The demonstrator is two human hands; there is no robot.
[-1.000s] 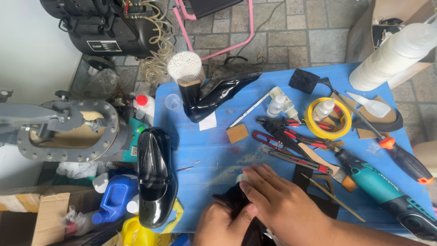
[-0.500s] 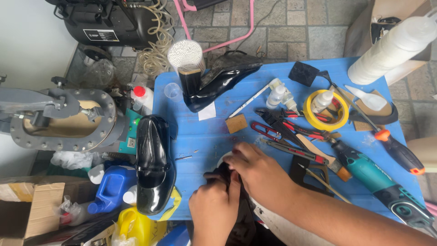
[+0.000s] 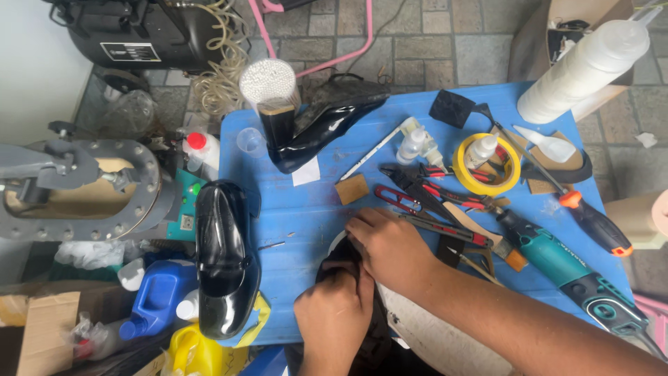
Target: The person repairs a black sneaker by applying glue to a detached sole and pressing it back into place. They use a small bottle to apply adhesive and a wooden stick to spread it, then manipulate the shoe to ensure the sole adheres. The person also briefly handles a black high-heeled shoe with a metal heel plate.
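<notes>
Blue tabletop (image 3: 306, 209) carried most of the gear, floor of grey pavers around it. Black compressor tank (image 3: 146, 31) stood off the far left corner; grey flanged metal press (image 3: 83, 184) sat to the left.

A glossy black flat shoe (image 3: 223, 257) lay along the tabletop's left edge, toe near. A black high-heeled shoe (image 3: 320, 125) lay on its side at the far edge. A teal rotary tool (image 3: 557, 261) lay at right, near an orange-handled screwdriver (image 3: 591, 223). A yellow tape roll (image 3: 487, 167) ringed a small glue bottle (image 3: 481, 150). Red-handled pliers (image 3: 445, 191) lay near centre.

At the near edge, both hands worked a black leather piece (image 3: 341, 254). Right hand (image 3: 390, 247) pressed on it, fingers bent over its upper edge. Left hand (image 3: 334, 313) had its grip closed on the lower part.
</notes>
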